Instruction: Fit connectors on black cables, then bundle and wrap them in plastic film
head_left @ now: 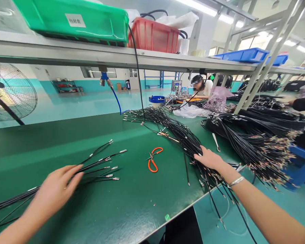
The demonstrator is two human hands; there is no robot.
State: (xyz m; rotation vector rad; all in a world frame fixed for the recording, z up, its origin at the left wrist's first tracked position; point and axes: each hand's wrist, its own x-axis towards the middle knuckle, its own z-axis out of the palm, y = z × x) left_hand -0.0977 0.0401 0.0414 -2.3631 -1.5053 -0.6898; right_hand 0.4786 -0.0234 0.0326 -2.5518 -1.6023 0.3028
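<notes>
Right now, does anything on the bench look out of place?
Yes: black cables under the right hand droop over the bench's front edge, terminals dangling below it. A small green scrap also lies loose near that edge.

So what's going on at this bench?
A person is working bare-handed at a green-topped bench. Their left hand is on a bunch of black wires with metal terminals, and their right hand rests on a larger black wire bundle. Orange-handled snips lie between the hands. A co-worker sits farther along.
</notes>
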